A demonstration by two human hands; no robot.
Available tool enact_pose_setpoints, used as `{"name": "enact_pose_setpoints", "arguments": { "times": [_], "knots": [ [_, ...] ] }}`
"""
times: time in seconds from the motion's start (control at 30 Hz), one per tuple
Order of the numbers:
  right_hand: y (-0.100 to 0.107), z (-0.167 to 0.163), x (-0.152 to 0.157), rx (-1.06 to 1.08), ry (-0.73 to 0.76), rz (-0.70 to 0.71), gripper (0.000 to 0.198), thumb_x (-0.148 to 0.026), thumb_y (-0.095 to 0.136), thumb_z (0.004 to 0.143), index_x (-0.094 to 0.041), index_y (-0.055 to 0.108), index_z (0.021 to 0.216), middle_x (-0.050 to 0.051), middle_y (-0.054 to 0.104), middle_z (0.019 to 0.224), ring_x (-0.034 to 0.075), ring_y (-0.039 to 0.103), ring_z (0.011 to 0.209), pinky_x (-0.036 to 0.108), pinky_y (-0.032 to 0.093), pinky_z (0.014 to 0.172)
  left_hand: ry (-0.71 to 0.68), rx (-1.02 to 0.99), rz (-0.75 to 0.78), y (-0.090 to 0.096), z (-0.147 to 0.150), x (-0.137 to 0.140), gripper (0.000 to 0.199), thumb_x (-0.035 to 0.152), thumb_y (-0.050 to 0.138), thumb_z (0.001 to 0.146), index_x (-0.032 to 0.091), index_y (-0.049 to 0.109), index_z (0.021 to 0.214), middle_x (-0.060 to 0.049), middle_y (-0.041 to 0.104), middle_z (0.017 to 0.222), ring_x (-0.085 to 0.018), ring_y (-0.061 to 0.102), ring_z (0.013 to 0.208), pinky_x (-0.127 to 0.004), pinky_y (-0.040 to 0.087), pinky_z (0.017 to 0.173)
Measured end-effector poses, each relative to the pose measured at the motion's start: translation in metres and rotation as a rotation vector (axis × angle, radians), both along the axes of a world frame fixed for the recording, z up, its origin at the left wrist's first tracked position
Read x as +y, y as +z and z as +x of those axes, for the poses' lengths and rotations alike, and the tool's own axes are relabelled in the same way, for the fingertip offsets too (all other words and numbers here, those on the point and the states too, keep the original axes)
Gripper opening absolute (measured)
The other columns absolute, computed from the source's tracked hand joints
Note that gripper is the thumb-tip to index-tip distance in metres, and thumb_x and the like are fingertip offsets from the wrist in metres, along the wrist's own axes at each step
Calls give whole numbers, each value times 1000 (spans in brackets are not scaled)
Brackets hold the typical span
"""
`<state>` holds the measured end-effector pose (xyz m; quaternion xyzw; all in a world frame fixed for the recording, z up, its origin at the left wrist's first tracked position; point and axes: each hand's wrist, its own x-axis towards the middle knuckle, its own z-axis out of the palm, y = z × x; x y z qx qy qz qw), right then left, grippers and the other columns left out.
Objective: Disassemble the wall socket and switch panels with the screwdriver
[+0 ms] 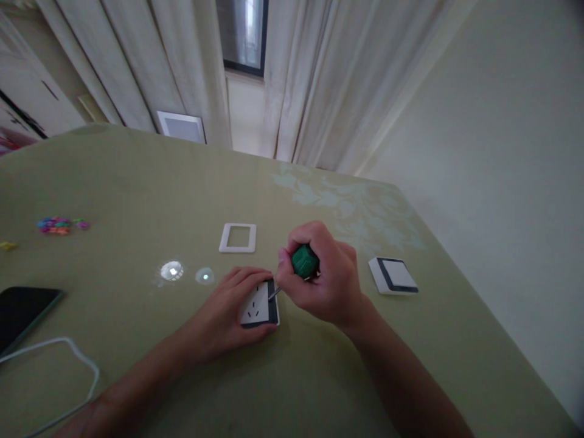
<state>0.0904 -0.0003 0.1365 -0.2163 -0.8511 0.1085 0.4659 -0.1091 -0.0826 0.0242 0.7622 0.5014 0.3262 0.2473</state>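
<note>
A white wall socket [256, 306] with dark strips along its sides lies on the table, its slotted face up. My left hand [228, 310] grips it, fingers along the far edge and thumb along the near one. Wrapped round the green handle of a screwdriver [305, 261] is my right hand [326, 280]. The metal shaft slants down to the left, and its tip meets the dark strip on the socket's right side. Whether a screw sits under the tip is too small to tell. Beyond my left hand lies a white, empty rectangular frame [238, 250].
A white switch unit [393, 277] with a dark border rests at the right. At the left are a dark phone [25, 310], a white cable [84, 359] and small colourful pieces [57, 225]. Curtains [191, 67] hang past the far table edge; a wall [502, 170] rises on the right.
</note>
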Motion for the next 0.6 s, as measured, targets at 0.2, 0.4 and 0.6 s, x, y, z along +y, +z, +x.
{"name": "enact_pose_setpoints", "arguments": {
  "times": [0.2,0.4,0.6],
  "knots": [
    [21,10,-8,-277,-76,-40,14,-32,66,101,-21,58,98,-6,59,72,10,55,56,25,39,57,-9,-8,23,-2,-1,0,68,39,86,87,32,54,147,-9,65,143,-37,60,131,-56,51,114],
    [34,16,-9,-385,58,-82,27,-25,55,98,-15,62,123,7,72,103,20,69,89,31,52,78,-1,-19,19,0,1,-1,71,36,87,86,32,52,148,-9,64,141,-35,59,131,-53,53,111],
    [33,16,-13,-380,53,-42,25,-21,51,102,-17,63,124,7,76,103,20,71,91,32,52,80,-4,-9,28,3,5,-1,67,36,85,87,29,52,145,-11,65,142,-37,59,130,-56,53,111]
  ]
}}
